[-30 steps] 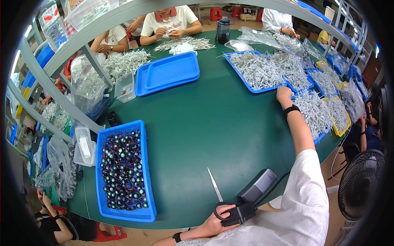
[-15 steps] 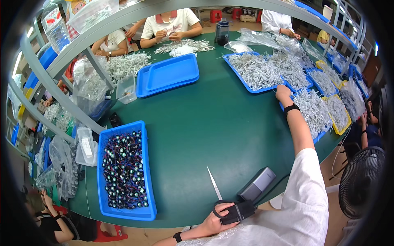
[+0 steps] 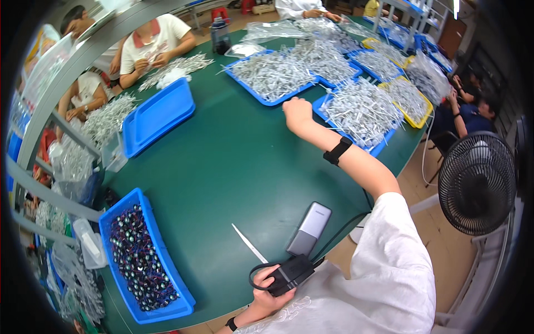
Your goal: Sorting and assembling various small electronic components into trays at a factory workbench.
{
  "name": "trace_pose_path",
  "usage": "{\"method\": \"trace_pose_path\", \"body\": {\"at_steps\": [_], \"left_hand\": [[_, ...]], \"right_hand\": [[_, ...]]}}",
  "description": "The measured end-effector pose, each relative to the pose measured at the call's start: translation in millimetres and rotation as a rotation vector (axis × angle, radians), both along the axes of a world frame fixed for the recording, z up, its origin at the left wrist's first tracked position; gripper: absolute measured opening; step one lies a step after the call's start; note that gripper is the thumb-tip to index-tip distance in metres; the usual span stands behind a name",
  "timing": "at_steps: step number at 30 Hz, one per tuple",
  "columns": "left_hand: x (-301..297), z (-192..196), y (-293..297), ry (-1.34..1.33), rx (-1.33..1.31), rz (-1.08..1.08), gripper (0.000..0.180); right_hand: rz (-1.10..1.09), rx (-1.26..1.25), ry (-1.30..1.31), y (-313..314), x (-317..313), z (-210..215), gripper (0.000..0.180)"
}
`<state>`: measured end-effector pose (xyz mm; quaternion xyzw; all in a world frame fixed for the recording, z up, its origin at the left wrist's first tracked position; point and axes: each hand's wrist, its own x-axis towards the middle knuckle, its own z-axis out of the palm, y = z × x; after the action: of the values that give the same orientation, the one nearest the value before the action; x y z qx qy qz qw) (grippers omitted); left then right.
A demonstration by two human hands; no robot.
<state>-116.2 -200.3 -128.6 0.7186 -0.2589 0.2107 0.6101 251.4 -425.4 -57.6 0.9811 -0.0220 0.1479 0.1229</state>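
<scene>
My left hand [image 3: 268,293] is closed round a black box-shaped device [image 3: 292,275] with a cable, close to my body. Beside its fingers is the black loop handle of scissors [image 3: 248,243]; their silver blade points away over the green table. My right hand [image 3: 298,114] is held as a fist with my arm stretched forward. It hovers by the near edge of a blue tray [image 3: 271,102] heaped with thin whitish strips [image 3: 273,75]. Whatever is inside the fist is hidden. A grey power bank [image 3: 310,228] lies just beyond the black device.
A second blue tray of strips [image 3: 364,111] stands right of my fist, beside a yellow tray [image 3: 427,114]. At left, another blue tray [image 3: 185,306] holds small round black parts with wires. An empty-looking blue tray [image 3: 133,142] lies farther back. Co-workers sit across; a fan [image 3: 476,186] stands right.
The view has swung right, so the table's things sit farther left in it. My right fist has drawn slightly back from the tray corner. My left hand still grips the black device.
</scene>
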Motion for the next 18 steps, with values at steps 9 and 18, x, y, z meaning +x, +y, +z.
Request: {"method": "trace_pose_path", "body": {"at_steps": [9, 18], "left_hand": [[-2, 0, 1, -0.012, 0.039, -0.01, 0.077], [1, 3, -1, -0.025, 0.03, -0.017, 0.075]], "right_hand": [[-0.029, 0.587, -0.209, -135, -69, 42, 0.014], [-0.15, 0.672, -0.548, -195, -111, 58, 0.018]]}}
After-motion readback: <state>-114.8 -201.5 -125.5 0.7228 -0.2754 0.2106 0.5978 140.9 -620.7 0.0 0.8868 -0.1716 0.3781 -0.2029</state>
